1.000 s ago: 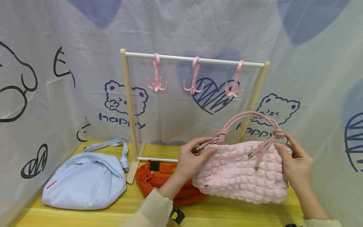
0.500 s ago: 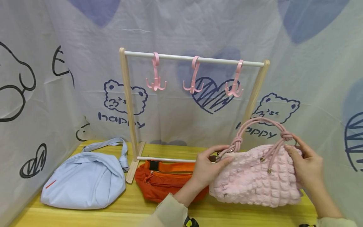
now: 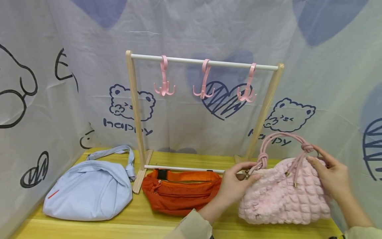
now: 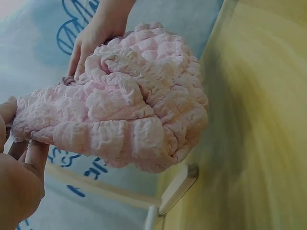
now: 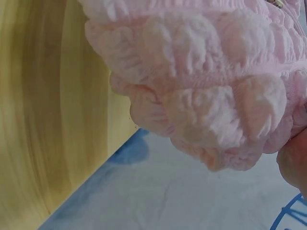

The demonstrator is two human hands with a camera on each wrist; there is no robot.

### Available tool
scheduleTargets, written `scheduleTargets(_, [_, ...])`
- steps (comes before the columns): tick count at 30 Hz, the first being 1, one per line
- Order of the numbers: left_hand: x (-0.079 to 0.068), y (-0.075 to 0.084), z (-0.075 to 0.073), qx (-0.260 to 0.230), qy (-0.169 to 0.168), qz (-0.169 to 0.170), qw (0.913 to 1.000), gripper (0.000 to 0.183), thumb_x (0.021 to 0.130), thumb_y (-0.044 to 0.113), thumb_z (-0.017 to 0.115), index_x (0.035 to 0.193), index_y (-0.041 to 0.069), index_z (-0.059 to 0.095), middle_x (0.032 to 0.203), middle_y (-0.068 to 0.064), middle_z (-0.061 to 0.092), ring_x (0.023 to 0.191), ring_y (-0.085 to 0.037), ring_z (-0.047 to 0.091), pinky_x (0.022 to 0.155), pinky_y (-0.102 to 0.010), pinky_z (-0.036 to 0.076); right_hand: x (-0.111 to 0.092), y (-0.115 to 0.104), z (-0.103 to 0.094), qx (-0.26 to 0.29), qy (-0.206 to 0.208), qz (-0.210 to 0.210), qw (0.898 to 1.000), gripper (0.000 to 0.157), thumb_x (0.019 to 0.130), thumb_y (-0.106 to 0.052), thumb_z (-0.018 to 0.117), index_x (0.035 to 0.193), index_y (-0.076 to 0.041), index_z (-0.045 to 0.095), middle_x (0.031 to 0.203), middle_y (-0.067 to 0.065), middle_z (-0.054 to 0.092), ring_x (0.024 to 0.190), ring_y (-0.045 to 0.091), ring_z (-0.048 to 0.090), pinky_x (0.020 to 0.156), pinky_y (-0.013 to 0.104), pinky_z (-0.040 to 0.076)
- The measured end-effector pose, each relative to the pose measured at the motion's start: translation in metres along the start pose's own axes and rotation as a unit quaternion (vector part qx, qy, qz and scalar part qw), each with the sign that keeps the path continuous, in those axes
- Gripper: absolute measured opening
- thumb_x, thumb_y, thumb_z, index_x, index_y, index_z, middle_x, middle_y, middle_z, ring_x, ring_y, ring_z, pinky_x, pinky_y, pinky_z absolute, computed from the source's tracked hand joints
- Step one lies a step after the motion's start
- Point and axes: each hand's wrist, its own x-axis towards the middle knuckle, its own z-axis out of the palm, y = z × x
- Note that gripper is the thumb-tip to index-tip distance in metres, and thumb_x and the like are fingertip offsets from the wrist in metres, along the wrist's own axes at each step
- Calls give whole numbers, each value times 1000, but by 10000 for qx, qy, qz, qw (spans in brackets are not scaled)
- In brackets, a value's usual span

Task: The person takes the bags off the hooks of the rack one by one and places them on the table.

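Note:
A pink puffy handbag (image 3: 286, 196) with a knotted cord handle (image 3: 280, 134) is held by both hands at the right of the table. My left hand (image 3: 235, 184) pinches its upper left corner, near the handle's end. At the upper right corner my right hand (image 3: 332, 177) grips the bag, thumb in front and fingers behind. The left wrist view shows the bag's bunched side (image 4: 129, 105) and its underside a little off the wood. Only a bit of the right hand (image 5: 295, 160) shows in the right wrist view, beside the puffy fabric (image 5: 206, 81).
A rack with a white rail (image 3: 185, 60) carries pink hooks, among them a left hook (image 3: 164, 79), a middle hook (image 3: 205, 81) and a right hook (image 3: 248, 84). An orange waist bag (image 3: 182, 194) lies at the rack's foot. A light blue bag (image 3: 89, 192) sits at the left.
Both hands have carried the pink handbag to the right and lower, towards the table. More of the orange waist bag is now uncovered.

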Motion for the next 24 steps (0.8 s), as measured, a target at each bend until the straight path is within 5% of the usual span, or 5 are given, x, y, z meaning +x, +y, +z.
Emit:
scheduleTargets(9, [-9, -15, 16, 51, -30, -676, 9977, 33, 94, 10, 78, 126, 17, 74, 116, 9, 70, 69, 0, 65, 63, -15, 55, 3, 22, -13, -653, -391, -101, 9970, 53, 100, -32, 72, 150, -22, 58, 86, -44, 51, 65, 0, 51, 53, 21, 43])
scheduleTargets(11, [-10, -19, 20, 9, -38, -734, 9973, 33, 94, 9, 78, 126, 17, 74, 116, 8, 70, 71, 0, 66, 65, -15, 56, 4, 26, -15, -792, -491, -139, 9956, 53, 100, -32, 72, 149, -19, 58, 90, -28, 66, 68, -3, 51, 55, 20, 44])
scheduleTargets(16, [-14, -26, 27, -58, -148, -865, 9961, 34, 94, 5, 77, 127, 13, 73, 119, 4, 70, 76, 0, 69, 68, -18, 59, 4, 41, -19, -1119, -667, -233, 9912, 50, 100, -30, 71, 146, -12, 60, 103, 19, 75, 76, -14, 47, 59, 17, 43])
scheduleTargets(24, [-10, -38, 22, 838, -422, -1057, 9900, 37, 94, 11, 79, 129, 17, 72, 121, 5, 71, 83, -2, 69, 70, -17, 58, -1, 66, -16, -1398, -1028, -140, 9847, 52, 102, -33, 69, 147, -10, 58, 109, 27, 71, 79, -3, 50, 61, 20, 41])
